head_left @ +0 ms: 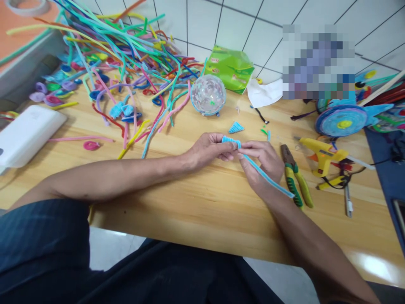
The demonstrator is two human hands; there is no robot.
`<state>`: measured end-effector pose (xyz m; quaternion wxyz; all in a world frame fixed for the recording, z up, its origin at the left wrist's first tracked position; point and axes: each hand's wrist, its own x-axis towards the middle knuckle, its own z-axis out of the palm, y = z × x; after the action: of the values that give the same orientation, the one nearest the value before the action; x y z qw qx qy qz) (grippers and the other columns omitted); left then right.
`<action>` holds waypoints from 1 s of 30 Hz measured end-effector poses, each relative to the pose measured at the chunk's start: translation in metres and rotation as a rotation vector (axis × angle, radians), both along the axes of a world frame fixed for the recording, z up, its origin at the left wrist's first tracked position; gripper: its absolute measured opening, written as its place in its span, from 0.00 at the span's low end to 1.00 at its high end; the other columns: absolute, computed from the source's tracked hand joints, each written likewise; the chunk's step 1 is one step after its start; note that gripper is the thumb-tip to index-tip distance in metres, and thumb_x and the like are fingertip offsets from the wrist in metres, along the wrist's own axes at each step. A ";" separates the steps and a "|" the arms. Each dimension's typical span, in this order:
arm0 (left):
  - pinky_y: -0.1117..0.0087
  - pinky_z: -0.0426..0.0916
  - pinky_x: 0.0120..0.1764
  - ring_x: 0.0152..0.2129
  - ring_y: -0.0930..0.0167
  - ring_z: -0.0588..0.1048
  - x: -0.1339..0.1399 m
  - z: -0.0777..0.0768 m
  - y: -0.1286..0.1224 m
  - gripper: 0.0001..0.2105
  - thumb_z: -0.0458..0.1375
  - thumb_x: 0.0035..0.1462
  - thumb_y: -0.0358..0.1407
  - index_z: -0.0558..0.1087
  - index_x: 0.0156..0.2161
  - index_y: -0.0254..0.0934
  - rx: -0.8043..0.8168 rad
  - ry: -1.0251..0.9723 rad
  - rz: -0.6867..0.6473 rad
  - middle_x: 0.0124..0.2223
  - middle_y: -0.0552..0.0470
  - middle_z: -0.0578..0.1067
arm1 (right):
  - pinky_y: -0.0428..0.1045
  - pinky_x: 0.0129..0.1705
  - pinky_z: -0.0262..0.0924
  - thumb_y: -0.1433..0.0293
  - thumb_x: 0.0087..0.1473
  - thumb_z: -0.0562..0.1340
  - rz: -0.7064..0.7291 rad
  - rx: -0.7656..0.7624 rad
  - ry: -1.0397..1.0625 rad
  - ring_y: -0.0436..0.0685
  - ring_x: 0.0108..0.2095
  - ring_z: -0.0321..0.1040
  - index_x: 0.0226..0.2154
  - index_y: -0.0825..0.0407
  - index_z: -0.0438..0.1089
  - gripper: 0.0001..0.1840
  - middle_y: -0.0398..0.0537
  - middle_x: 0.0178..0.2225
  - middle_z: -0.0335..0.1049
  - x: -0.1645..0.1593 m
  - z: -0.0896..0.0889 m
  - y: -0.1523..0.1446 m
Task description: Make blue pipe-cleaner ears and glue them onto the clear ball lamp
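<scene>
Between my two hands is a light blue pipe cleaner [264, 174], its one end bent into tight zigzag folds. My left hand [212, 150] pinches the folded part with thumb and fingers. Close against it, my right hand [262, 162] grips the pipe cleaner where the folds end, and the straight tail runs down over the palm towards the wrist. Just beyond my fingers a small triangle of folded blue pipe cleaner [236, 127] lies on the wooden table [177, 202]. The fingertips partly hide the folds.
Loose colourful pipe cleaners [126, 55] pile up at the back left, near a white device [30, 135]. A clear dome [208, 95] and green packet [229, 69] stand behind my hands. To the right lie pliers [294, 177], a yellow glue gun [324, 154] and a blue fish-shaped piece [343, 120].
</scene>
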<state>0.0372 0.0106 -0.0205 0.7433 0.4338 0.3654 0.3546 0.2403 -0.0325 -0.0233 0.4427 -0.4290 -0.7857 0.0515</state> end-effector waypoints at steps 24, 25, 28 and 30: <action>0.73 0.68 0.35 0.30 0.75 0.74 0.002 -0.010 0.005 0.16 0.74 0.54 0.48 0.83 0.34 0.35 0.074 -0.088 0.001 0.32 0.53 0.80 | 0.60 0.46 0.75 0.74 0.61 0.70 -0.005 0.145 -0.081 0.62 0.47 0.79 0.46 0.42 0.79 0.12 0.48 0.50 0.80 0.002 -0.008 0.003; 0.73 0.67 0.34 0.29 0.75 0.73 0.001 -0.009 0.005 0.15 0.73 0.54 0.46 0.83 0.35 0.35 0.095 -0.084 0.003 0.32 0.54 0.79 | 0.59 0.46 0.75 0.73 0.61 0.70 -0.017 0.157 -0.081 0.61 0.46 0.79 0.45 0.42 0.78 0.12 0.48 0.48 0.80 0.002 -0.008 0.003; 0.73 0.67 0.34 0.28 0.76 0.72 0.000 -0.008 0.004 0.14 0.74 0.53 0.44 0.83 0.37 0.35 0.146 -0.040 -0.016 0.31 0.55 0.79 | 0.57 0.43 0.74 0.72 0.61 0.71 -0.042 0.177 -0.062 0.60 0.41 0.79 0.45 0.43 0.75 0.11 0.45 0.41 0.80 0.000 -0.007 0.004; 0.72 0.69 0.36 0.29 0.75 0.73 0.000 -0.008 0.003 0.17 0.75 0.52 0.46 0.83 0.37 0.34 0.183 -0.015 -0.024 0.31 0.54 0.80 | 0.56 0.41 0.74 0.71 0.62 0.70 -0.047 0.166 -0.044 0.59 0.39 0.79 0.45 0.43 0.74 0.10 0.45 0.38 0.80 -0.001 -0.007 0.004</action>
<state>0.0372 0.0134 -0.0286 0.7074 0.5015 0.3208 0.3809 0.2396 -0.0282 -0.0306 0.4606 -0.4101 -0.7865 -0.0335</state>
